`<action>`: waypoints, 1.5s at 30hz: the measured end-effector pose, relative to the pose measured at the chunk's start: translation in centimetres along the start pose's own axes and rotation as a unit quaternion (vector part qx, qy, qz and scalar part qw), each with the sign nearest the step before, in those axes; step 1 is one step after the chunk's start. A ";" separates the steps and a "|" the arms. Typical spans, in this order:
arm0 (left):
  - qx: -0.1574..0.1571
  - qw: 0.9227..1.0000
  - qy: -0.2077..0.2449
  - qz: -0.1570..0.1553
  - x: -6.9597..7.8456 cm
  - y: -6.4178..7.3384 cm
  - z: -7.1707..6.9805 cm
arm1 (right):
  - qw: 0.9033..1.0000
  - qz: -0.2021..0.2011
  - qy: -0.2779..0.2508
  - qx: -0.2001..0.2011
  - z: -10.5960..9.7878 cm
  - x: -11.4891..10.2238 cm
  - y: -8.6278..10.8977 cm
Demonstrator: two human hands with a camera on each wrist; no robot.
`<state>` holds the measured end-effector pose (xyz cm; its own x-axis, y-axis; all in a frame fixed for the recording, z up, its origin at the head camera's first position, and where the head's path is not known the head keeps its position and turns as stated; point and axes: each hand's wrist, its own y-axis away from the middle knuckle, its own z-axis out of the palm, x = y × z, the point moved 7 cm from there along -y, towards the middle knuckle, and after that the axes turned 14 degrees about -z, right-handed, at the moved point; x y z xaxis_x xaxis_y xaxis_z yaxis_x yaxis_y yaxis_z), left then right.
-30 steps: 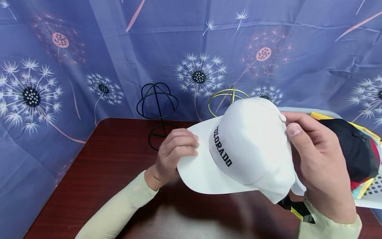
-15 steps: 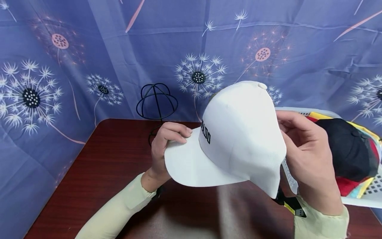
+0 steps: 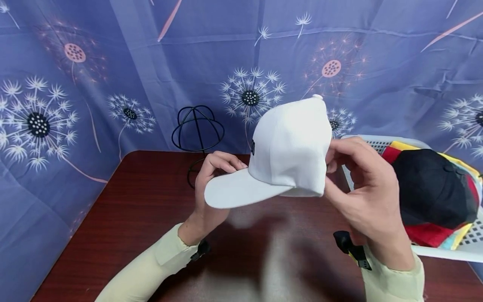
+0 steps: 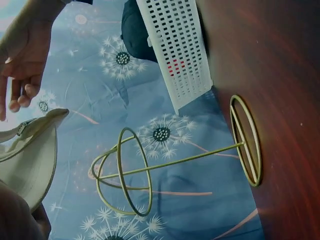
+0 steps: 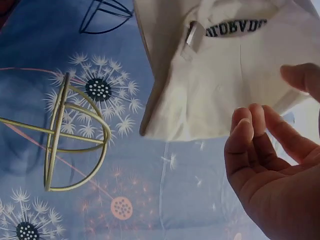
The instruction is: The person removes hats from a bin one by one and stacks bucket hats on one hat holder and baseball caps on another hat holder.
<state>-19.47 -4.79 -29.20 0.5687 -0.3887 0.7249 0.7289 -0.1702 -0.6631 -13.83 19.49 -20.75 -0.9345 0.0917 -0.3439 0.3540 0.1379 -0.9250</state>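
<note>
A white baseball cap (image 3: 290,147) is held up above the table, its brim to the left and its crown on top. My left hand (image 3: 213,188) grips the brim, thumb below and fingers above. Just behind the cap's back, my right hand (image 3: 366,188) has its fingers loosely bent and thumb apart; in the right wrist view the right hand (image 5: 275,160) pinches nothing. Dark lettering shows on the cap (image 5: 215,90) there. A gold wire hat stand (image 4: 195,157) stands on the table; the cap hides it in the head view.
A black wire hat stand (image 3: 198,126) stands at the back left of the dark red table (image 3: 143,201). On the right, a white perforated basket (image 3: 445,253) holds a black cap (image 3: 430,188) and red and yellow ones. A blue dandelion-print cloth (image 3: 188,54) hangs behind.
The cap has tilted so its crown points up and its brim lies flatter, and has shifted slightly left. My right hand has moved left with it and loosened from the cap's back.
</note>
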 end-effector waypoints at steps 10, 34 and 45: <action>0.051 0.997 -0.035 -0.035 -0.9 0.1 -0.2 | 0.974 -0.064 0.181 -0.117 3.7 0.1 0.5; 0.098 0.987 -0.124 -0.011 -1.1 0.6 -0.3 | 0.969 -0.071 0.233 -0.050 8.3 1.0 2.0; 0.118 0.984 -0.134 0.011 -0.2 0.4 -0.9 | 0.970 -0.072 0.231 -0.009 7.9 0.5 1.7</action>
<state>-19.65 -5.55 -29.74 0.6428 -0.1328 0.7545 0.7651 0.0625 -0.6408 -14.02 12.02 -23.78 -0.8593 0.5018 -0.0991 0.2256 0.1979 -0.9539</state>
